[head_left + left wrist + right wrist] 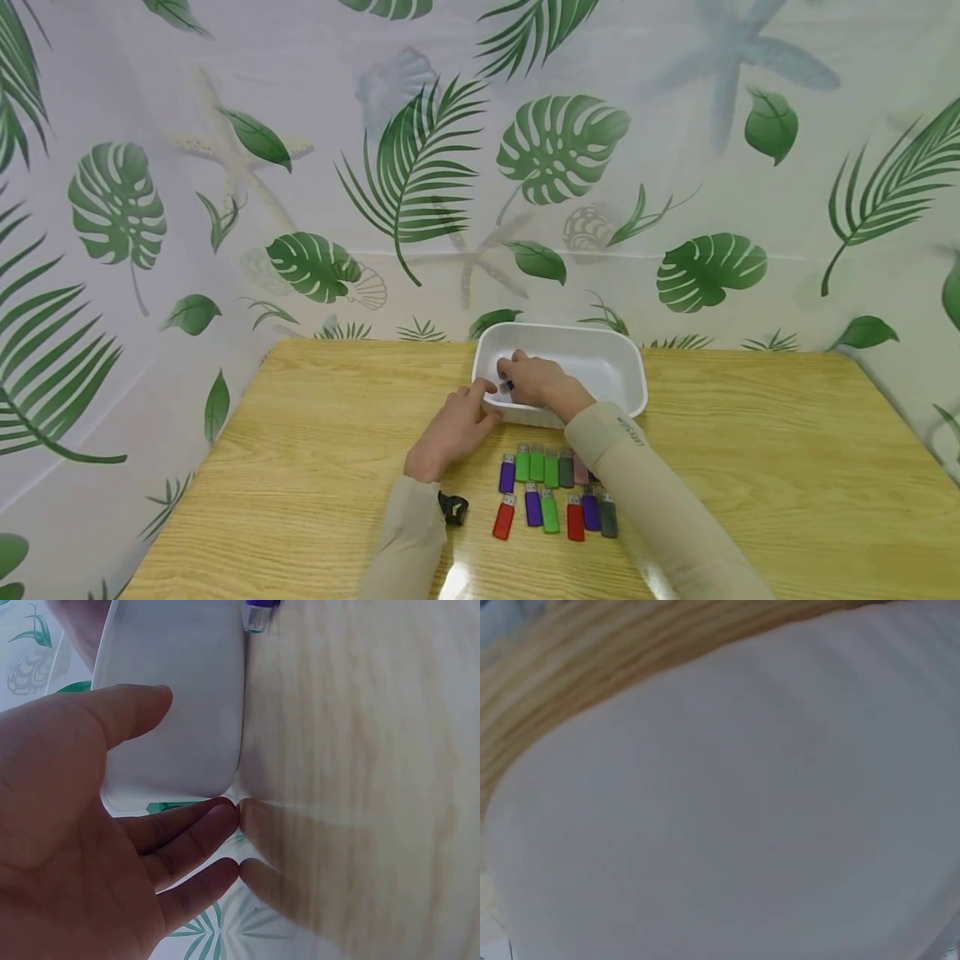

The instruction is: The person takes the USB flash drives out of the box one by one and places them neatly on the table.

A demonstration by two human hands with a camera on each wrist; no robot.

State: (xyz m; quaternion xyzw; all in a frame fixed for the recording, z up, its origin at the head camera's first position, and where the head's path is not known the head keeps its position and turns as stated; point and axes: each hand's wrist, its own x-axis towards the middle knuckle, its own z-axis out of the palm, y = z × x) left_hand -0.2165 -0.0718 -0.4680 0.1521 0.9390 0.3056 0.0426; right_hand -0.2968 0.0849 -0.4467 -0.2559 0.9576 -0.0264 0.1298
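Observation:
In the head view, a white plastic tub (600, 367) sits at the back middle of the table. My right hand (538, 379) reaches inside its left part, fingers curled around a USB stick (510, 386) that looks dark purple with a clear cap; the fingers hide most of it. My left hand (453, 429) holds the tub's front left corner, one finger over the rim and the thumb (135, 712) against the outer wall. The other fingers (191, 840) extend past the tub's end. A pale surface fills the right wrist view, which shows no hand.
In front of the tub, several USB sticks lie in two rough rows: green (537, 462), purple (507, 473), red (504, 517), grey (608, 517) and pink (581, 472). The right sleeve (645, 475) covers part of the rows. A leaf-patterned cloth (420, 208) hangs behind the table (300, 467).

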